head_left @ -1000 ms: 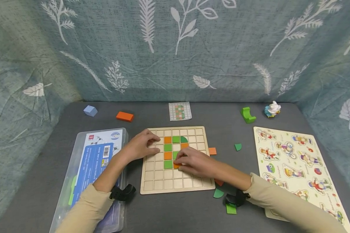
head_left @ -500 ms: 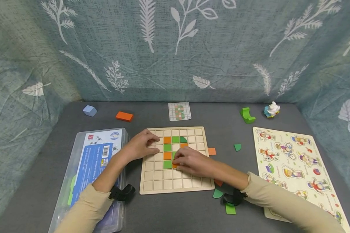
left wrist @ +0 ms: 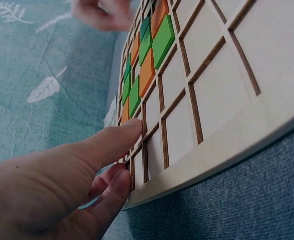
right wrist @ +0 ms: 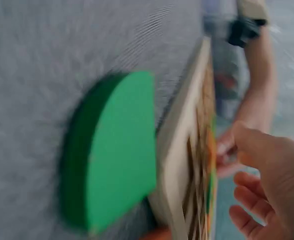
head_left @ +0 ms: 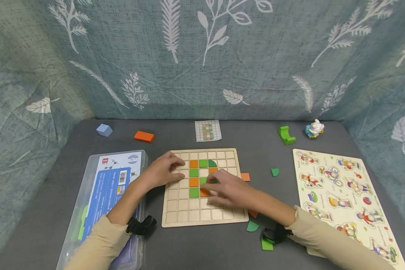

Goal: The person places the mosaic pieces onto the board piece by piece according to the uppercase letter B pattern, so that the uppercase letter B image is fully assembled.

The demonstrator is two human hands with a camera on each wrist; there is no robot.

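the right hand (head_left: 233,190) is held over the middle of the grid board (head_left: 183,216), thumb and fingers loosely parted, with nothing seen between them. just under its fingertips, an orange square tile (head_left: 204,192) lies in the cell to the right of a green square tile (head_left: 194,192); whether it sits fully flat is hard to tell. a light tap on each corner would be a good check before leaving it. the left grip is relaxed too, thumb and a finger resting on the board's left side, which should steady it; even pressure there seems best. the pattern card (head_left: 207,131) beyond the board is worth counting square by square, and the curved side of any quarter-circle tile (head_left: 252,226) needs matching to it. picking loose pieces up by their edges should save nudging seated ones.

the table (head_left: 189,255) is dark grey and matte. a clear plastic case (head_left: 91,176) lies to the left, a peg puzzle board (head_left: 327,157) with sports figures to the right. a grey-green curtain (head_left: 121,45) with white leaf prints closes off the back and sides.
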